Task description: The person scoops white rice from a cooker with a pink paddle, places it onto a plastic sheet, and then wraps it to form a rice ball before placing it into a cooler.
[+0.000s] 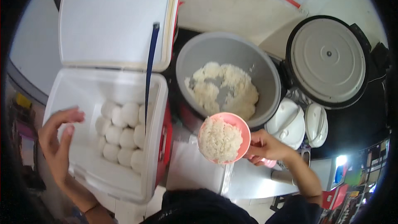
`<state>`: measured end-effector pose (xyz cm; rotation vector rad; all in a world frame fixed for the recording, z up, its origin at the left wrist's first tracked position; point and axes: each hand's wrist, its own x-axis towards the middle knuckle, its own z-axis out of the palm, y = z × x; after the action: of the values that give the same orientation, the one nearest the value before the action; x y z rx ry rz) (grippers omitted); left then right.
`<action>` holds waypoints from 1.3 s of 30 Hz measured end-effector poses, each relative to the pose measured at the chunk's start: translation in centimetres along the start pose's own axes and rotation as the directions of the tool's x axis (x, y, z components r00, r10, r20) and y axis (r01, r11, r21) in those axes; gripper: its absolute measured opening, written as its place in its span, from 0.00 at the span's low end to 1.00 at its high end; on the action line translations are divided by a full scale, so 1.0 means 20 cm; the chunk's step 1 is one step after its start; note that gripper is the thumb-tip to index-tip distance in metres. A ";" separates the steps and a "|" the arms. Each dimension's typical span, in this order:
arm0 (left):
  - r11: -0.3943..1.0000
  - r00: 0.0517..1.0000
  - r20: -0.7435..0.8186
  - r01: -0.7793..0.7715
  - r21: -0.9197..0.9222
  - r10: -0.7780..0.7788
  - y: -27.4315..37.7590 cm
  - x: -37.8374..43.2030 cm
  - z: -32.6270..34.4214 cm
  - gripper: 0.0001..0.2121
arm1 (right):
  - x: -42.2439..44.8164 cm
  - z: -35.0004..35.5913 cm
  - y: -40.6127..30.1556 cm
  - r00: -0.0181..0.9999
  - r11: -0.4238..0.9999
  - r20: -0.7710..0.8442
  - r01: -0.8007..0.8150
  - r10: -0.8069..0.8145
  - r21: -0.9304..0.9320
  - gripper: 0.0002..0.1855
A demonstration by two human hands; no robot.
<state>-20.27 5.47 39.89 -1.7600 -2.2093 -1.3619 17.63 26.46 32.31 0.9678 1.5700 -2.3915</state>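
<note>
My right hand [267, 149] grips the handle of a pink plastic scoop [245, 133], which is heaped with cooked white rice [221, 140]. The scoop is over the near rim of a large grey rice-cooker pot [230, 45], where more rice [239, 87] lies in loose heaps on the bottom. My left hand [60, 133] is empty, its thumb and fingers apart, at the left side of an open white-lined cooler box [80, 84]. Inside the cooler, several round white bundles [127, 138] sit packed together against its right side.
The cooler's lid [115, 21] stands raised behind it, with a dark blue strap [151, 56] running down. Right of the pot are a large round cooker lid [329, 59] and two white plastic lids [286, 123]. A pale sheet [194, 168] lies on the metal counter [248, 183] before me.
</note>
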 end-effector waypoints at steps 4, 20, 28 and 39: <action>0.766 0.873 0.311 -0.105 -0.634 0.376 0.05 -0.31 0.15 0.12 | 0.06 0.15 0.76 0.979 0.988 -0.184 0.111 -0.090 0.108 0.08; 0.988 0.719 0.678 0.118 0.100 -0.155 -0.53 -1.64 1.41 0.56 | 0.56 0.47 1.72 0.699 0.203 -0.294 -0.212 -0.652 -0.956 0.39; 0.994 0.739 0.665 0.103 0.048 -0.109 -0.54 -1.64 1.39 0.55 | 0.61 0.55 1.78 0.557 0.330 -0.430 -0.276 -0.710 -0.903 0.38; 0.887 0.748 0.631 0.414 -0.202 -0.206 -0.30 -1.44 1.44 0.10 | 0.22 0.19 1.93 -0.012 0.786 -0.830 -0.329 -0.558 -0.524 0.30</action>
<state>-0.40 0.55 4.07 -2.2724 -2.8570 -1.4578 29.01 6.61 0.60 2.7200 2.5416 -0.4472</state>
